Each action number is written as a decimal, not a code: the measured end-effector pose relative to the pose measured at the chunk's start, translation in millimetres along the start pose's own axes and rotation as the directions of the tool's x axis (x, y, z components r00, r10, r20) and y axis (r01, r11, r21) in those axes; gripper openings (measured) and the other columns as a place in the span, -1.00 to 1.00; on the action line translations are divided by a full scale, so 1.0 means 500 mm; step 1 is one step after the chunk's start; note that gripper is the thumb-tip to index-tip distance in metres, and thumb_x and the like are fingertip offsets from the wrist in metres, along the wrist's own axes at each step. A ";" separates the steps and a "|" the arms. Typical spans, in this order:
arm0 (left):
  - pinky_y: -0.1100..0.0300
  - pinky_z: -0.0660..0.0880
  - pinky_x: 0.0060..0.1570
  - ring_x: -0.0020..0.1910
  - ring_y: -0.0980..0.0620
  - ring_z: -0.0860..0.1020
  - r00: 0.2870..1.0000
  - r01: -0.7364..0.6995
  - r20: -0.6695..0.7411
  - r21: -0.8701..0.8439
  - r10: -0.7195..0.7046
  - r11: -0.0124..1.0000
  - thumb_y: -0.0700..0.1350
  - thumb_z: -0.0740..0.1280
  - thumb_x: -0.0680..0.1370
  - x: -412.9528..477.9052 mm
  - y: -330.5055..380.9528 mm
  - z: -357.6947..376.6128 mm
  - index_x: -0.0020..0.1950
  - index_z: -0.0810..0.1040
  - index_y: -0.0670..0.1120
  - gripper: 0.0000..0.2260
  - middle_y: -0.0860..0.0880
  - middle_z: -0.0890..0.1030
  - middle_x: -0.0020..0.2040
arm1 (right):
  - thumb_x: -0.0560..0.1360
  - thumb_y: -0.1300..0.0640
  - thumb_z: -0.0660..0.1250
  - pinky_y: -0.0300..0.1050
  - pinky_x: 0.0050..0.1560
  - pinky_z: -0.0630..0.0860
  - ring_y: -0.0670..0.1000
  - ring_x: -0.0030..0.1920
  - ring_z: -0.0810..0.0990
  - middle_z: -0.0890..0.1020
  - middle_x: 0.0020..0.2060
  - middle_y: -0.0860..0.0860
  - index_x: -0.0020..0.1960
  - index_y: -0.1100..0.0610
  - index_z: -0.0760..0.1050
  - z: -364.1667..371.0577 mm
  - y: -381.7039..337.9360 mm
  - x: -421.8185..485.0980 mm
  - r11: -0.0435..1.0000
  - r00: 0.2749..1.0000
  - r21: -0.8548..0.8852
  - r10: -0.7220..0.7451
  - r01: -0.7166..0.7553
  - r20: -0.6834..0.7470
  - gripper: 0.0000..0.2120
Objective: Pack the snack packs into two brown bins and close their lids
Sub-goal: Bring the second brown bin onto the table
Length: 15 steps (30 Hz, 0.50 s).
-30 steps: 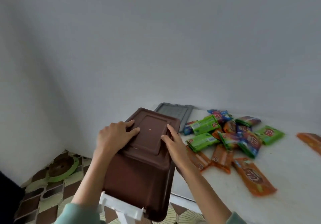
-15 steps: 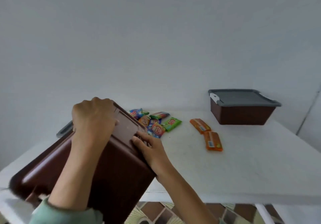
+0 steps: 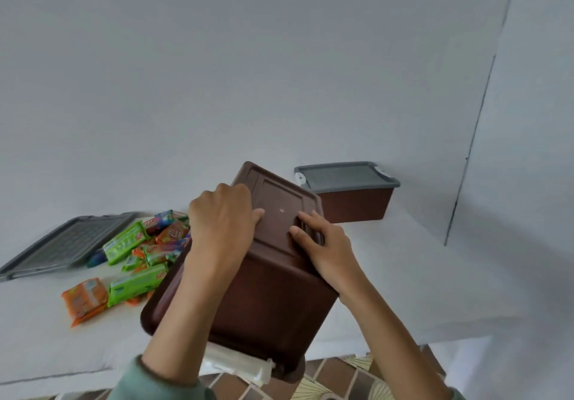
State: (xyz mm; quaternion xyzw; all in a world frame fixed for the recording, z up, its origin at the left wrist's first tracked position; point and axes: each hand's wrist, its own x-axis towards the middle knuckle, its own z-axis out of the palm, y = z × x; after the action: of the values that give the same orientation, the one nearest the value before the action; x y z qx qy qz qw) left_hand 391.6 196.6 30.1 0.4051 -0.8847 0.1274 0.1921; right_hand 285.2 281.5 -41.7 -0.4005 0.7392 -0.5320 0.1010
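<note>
1. White table (image 3: pixel 403 275) by a plain wall. Snack packs (image 3: pixel 139 253) are piled on the left just beside a loose grey lid (image 3: pixel 65 244), and a lidded bin (image 3: pixel 357 204) sits at the back.
2. Left hand (image 3: pixel 223 229) and right hand (image 3: pixel 323 244) both grip the upturned brown bin (image 3: pixel 264 291), tilted over the table's near edge, with fingers curled round its base.

The white surface (image 3: pixel 403 275) carries a loose grey lid (image 3: pixel 62 244) at far left, a heap of snack packs (image 3: pixel 139 257) just beside it, and a closed brown bin (image 3: pixel 357 207) at the back right.
</note>
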 end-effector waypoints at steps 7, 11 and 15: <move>0.16 0.30 -0.15 0.12 -0.15 0.53 0.993 -0.116 0.023 -0.106 0.119 0.988 0.14 0.15 0.58 0.066 0.124 0.061 0.19 0.49 -0.07 -0.65 -0.11 0.55 0.10 | 0.53 0.01 0.27 -0.16 0.41 0.11 0.01 0.47 0.21 0.26 0.46 0.06 0.39 0.09 0.36 -0.104 0.075 0.041 0.997 0.992 -0.056 0.054 -0.060 -0.116 -0.54; 0.15 0.33 -0.13 0.12 -0.13 0.53 0.984 -0.166 0.039 -0.154 0.174 0.974 0.14 0.14 0.58 0.104 0.201 0.101 0.21 0.47 -0.04 -0.65 -0.10 0.55 0.11 | 0.53 0.02 0.26 -0.18 0.40 0.12 0.02 0.47 0.21 0.25 0.47 0.07 0.40 0.08 0.35 -0.161 0.125 0.064 0.990 0.983 -0.098 0.084 -0.101 -0.162 -0.55; 0.14 0.36 -0.09 0.12 -0.13 0.53 0.974 -0.179 0.095 -0.219 0.204 0.959 0.14 0.13 0.58 0.118 0.271 0.137 0.23 0.47 -0.03 -0.65 -0.10 0.55 0.12 | 0.52 0.03 0.28 -0.13 0.42 0.15 0.04 0.46 0.22 0.25 0.46 0.08 0.39 0.08 0.37 -0.210 0.180 0.084 0.981 0.976 -0.130 0.120 -0.145 -0.181 -0.55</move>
State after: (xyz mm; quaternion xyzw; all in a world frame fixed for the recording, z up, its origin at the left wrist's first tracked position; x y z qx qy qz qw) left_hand 236.3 217.5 -14.4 0.3018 -0.9379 0.0279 0.1686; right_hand 153.4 336.5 -64.5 -0.3089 0.8063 -0.5026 0.0434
